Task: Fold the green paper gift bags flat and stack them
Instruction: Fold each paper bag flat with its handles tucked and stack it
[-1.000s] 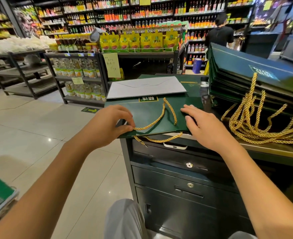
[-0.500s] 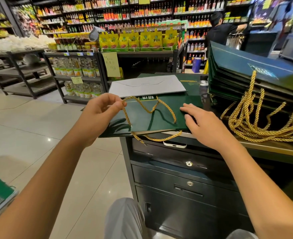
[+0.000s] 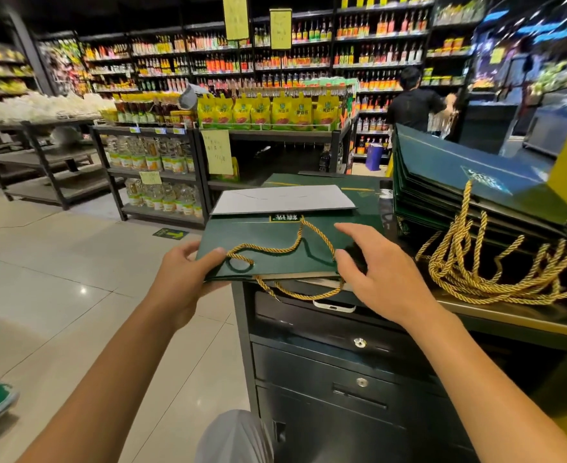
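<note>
Green gift bag [image 3: 268,248] lies flat at the near left corner of the counter [image 3: 515,317], its left end overhanging the floor. Glossy dark green coated paper, rectangular, creased flat, with a printed logo strip at the far edge. One twisted gold rope handle [image 3: 277,250] snakes across the top face. A second loops off the near edge.

Left hand [image 3: 178,279] pinches the bag's near left corner, thumb on top and fingers underneath. Right hand [image 3: 380,279] is at the right edge, fingers spread and loose, thumb touching the paper. Can't tell if it presses down.

Handling guess: light, stiffish card-like paper that dents or creases easily, with a slick surface. Best held at edges or corners, pinched flat. Ropes are floppy and likely to snag, so tuck them in or let them hang.

White sheet [image 3: 282,198] sits just beyond the bag, on more green paper. Stack of folded bags [image 3: 475,182] is tilted at the right, well apart, its gold handles in a tangle [image 3: 495,272] on the counter. Black metal drawers [image 3: 342,362] with round locks sit below.
</note>
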A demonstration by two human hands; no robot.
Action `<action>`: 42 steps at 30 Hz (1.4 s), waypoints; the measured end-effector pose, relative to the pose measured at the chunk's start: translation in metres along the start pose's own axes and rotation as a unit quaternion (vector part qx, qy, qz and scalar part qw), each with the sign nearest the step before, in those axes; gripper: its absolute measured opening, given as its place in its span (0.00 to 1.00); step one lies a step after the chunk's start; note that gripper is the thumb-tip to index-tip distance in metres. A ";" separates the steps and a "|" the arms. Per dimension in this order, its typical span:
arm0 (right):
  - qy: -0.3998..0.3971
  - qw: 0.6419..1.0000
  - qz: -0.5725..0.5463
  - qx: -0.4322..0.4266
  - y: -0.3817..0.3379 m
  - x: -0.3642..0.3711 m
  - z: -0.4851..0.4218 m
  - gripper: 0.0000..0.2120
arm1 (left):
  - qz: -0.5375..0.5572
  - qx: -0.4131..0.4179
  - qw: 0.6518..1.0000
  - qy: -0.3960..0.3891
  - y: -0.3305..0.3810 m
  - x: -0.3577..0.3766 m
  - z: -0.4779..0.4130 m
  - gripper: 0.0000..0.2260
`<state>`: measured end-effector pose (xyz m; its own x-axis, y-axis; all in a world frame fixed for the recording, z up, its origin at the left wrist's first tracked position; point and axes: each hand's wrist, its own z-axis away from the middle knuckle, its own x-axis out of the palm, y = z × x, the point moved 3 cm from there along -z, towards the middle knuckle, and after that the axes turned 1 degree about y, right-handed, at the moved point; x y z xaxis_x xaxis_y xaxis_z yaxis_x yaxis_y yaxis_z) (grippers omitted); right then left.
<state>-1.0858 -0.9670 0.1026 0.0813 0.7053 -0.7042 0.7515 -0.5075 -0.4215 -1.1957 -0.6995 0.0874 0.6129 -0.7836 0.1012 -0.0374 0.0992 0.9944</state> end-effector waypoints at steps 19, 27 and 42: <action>-0.007 0.952 0.250 -0.178 -0.065 0.027 -0.029 0.33 | 0.173 0.004 0.981 -0.083 0.021 0.007 0.019 0.18; 0.186 0.968 -0.162 -0.037 -0.061 -0.031 -0.037 0.20 | 0.117 -0.007 0.985 -0.125 0.011 0.017 0.018 0.20; 0.212 0.822 -0.498 0.176 -0.073 -0.012 -0.032 0.10 | 0.156 0.032 0.977 -0.142 -0.001 0.060 0.041 0.15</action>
<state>-1.1206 -0.9227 0.1599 -0.1835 0.9292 0.3208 0.3539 0.3668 -0.8604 -1.1913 -0.7716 0.0941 0.3209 -0.8605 0.3957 -0.2431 0.3290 0.9125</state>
